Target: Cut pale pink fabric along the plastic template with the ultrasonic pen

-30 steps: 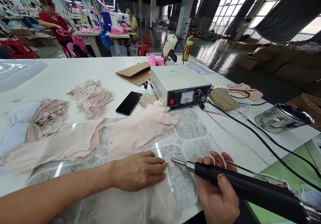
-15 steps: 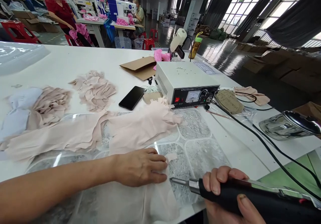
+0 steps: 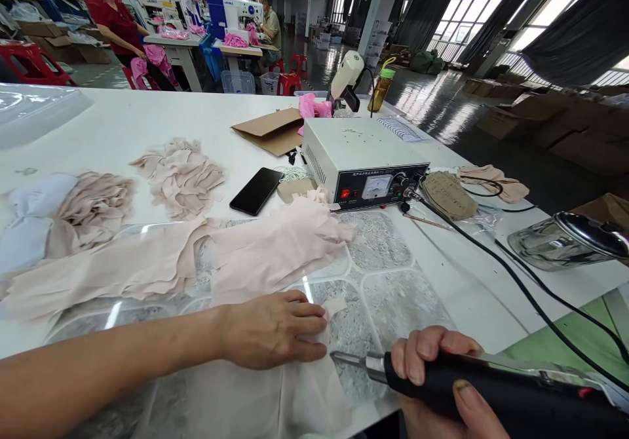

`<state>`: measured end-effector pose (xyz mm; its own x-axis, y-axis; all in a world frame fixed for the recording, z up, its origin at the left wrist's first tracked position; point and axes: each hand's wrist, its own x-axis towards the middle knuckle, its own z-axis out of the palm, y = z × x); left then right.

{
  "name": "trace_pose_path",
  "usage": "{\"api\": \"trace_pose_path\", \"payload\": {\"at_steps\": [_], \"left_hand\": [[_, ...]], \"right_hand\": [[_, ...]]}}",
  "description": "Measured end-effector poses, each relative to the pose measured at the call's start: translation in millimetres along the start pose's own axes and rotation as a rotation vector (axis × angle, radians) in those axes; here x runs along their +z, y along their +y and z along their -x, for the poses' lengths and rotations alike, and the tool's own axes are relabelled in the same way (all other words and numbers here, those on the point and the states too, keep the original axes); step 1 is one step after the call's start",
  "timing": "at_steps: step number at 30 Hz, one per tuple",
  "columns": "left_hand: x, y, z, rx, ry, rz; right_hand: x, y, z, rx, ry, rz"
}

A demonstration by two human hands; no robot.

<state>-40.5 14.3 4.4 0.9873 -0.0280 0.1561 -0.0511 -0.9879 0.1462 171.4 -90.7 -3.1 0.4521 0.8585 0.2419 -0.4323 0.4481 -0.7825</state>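
My left hand [image 3: 275,329] lies palm down, fingers stretched out, on a thin pale beige fabric piece [image 3: 246,396] near its right edge. My right hand [image 3: 437,373] is wrapped round the thick black body of a corded ultrasonic handpiece [image 3: 511,386]. Its pointed metal tip is right beside the fabric's edge, just below my left fingertips; whether it touches the cloth I cannot tell. Under the fabric is a clear sheet over a grey stone-patterned mat [image 3: 393,301]. A beige fabric stack [image 3: 280,242] lies just beyond my left hand.
Behind the fabric stand a control box [image 3: 373,157] and a black phone [image 3: 256,190]. More beige fabric piles [image 3: 184,177] lie at left. The cable [image 3: 491,255] runs across the right side, near a lidded glass jar [image 3: 550,246]. Two people sit or stand beyond the table.
The view has shifted slightly. My right hand and the handpiece appear a little further left, with the right thumb shifted slightly along the handle. My left hand has stayed almost still on the fabric.
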Motion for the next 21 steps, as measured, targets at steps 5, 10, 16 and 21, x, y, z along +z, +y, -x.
{"api": "trace_pose_path", "payload": {"at_steps": [5, 10, 16, 21], "left_hand": [[-1.3, -1.1, 0.0, 0.005, 0.007, 0.004], [-0.3, -0.9, -0.3, -0.002, 0.023, -0.007], [-2.7, -0.8, -0.8, -0.001, 0.002, 0.015], [-3.2, -0.5, -0.3, 0.005, 0.025, 0.005]], "right_hand": [[4.4, -3.2, -2.5, 0.000, -0.003, 0.033], [2.6, -4.1, -0.7, 0.012, -0.006, 0.073], [-1.0, -3.4, 1.2, 0.027, -0.018, 0.103], [1.1, -4.0, -0.6, 0.035, 0.011, 0.100]]}}
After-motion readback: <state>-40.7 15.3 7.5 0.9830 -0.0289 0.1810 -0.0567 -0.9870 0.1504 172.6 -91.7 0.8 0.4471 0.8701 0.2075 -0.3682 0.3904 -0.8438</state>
